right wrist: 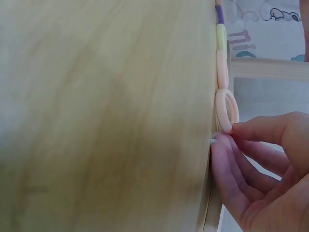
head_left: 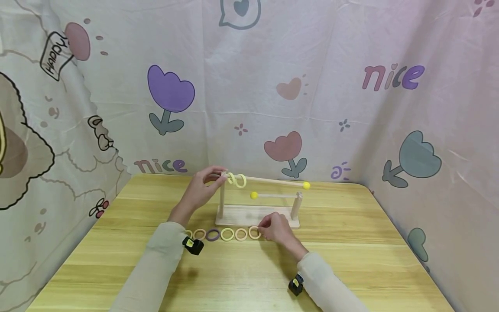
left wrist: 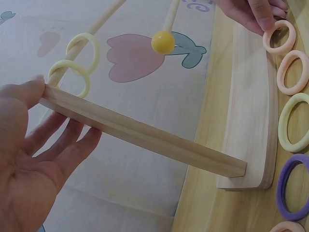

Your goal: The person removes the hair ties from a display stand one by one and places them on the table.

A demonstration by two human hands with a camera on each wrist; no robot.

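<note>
My left hand (head_left: 199, 188) grips the top of an upright wooden post (left wrist: 145, 130), thumb above and fingers beneath in the left wrist view. Two pale yellow hair ties (left wrist: 87, 84) hang on the upper wooden rod (head_left: 273, 181) beside that post. At the front of the stand's base (head_left: 249, 215), my right hand (head_left: 277, 227) pinches a peach hair tie (right wrist: 220, 108) between thumb and fingertips. This tie is tilted up from the table in the right wrist view. It is at the right end of a row including a purple hair tie (left wrist: 282, 186).
A yellow ball (head_left: 306, 185) caps the upper rod. Another yellow ball (head_left: 254, 195) ends the lower rod, which extends from the shorter right post (head_left: 297, 206). The wooden table (head_left: 335, 247) meets a printed cloth (head_left: 331, 43) behind and at the sides.
</note>
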